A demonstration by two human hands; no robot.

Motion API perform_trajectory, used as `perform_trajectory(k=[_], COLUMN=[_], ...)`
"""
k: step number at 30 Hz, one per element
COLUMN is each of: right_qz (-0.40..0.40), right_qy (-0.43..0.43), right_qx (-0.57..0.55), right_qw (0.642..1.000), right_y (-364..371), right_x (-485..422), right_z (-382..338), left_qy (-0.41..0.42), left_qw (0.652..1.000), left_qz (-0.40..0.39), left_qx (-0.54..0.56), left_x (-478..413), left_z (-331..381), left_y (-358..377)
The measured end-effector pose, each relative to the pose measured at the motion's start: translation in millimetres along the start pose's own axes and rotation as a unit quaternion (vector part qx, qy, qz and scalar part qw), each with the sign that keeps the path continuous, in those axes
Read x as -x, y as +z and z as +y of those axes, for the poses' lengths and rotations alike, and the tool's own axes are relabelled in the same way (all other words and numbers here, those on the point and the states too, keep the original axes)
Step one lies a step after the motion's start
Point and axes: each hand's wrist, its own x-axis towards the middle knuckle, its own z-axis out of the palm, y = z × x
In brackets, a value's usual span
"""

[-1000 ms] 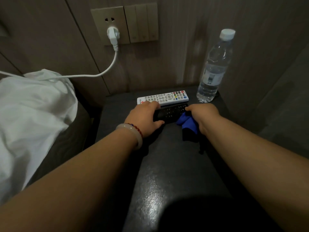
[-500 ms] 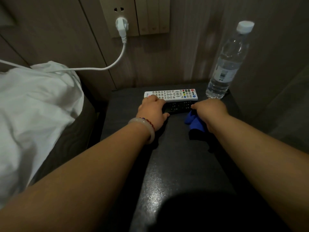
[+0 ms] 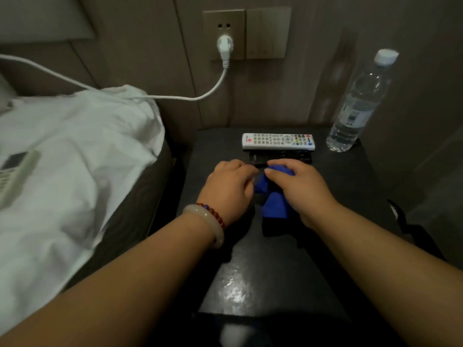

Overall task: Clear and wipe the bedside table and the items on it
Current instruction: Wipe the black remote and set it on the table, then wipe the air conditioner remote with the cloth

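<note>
1. On the black glossy bedside table (image 3: 263,276), against the panelled wall, I count two remotes lying side by side, lengthwise across the far end. One is a white remote control (image 3: 278,141) with coloured buttons. The other is a black remote control (image 3: 283,156), touching its near edge.
2. One clear plastic water bottle (image 3: 355,106) with a white cap stands upright at the table's far right corner, just beside the white remote's right end.
3. One blue cloth (image 3: 274,199) lies bunched near the table's middle, just in front of the black remote.
4. Two bare hands reach over the table. The right hand (image 3: 303,186) grips the blue cloth, thumb pressed on its top and fingers curled over it.
5. The left hand (image 3: 229,186) sits knuckles-up just left of the cloth, fingers curled, with the fingertips at the black remote's near left end. I cannot tell whether it holds anything.
6. Two bracelets circle the left wrist: one pale smooth bangle (image 3: 218,234) and one red bead bracelet (image 3: 216,216).
7. Two plates are set into the wall above, one socket plate (image 3: 213,33) and one switch plate (image 3: 268,33). One white plug (image 3: 225,45) sits in the socket, and its one white cable (image 3: 175,97) trails left over the bed.
8. Left of the table, a third remote lies on the rumpled white bedding (image 3: 75,146). This pale remote (image 3: 15,176) with a small screen rests well apart from the table.
</note>
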Motion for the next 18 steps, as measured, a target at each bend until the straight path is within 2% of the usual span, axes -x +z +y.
perform_trajectory(k=[4, 10, 15, 18], right_qz=[-0.032, -0.1, -0.154, -0.168], right_qy=[0.046, 0.087, 0.087, 0.077], right_qx=[-0.044, -0.095, -0.106, -0.101], right_qw=[0.997, 0.987, 0.978, 0.978], right_y=[31.1, 77.1, 111.6, 125.6], right_x=[26.4, 65.0, 88.9, 98.2], right_z=[6.6, 4.4, -8.3, -10.8], left_qy=[-0.007, -0.025, -0.08, -0.134], left_qw=[1.0, 0.992, 0.961, 0.943], left_qz=[0.002, 0.073, 0.166, 0.184], left_qx=[0.011, -0.099, -0.207, -0.244], left_x=[51.2, 118.3, 147.4, 155.4], left_z=[-14.3, -48.6, -94.3, -116.8], left_y=[-18.9, -63.7, -111.3, -132.9])
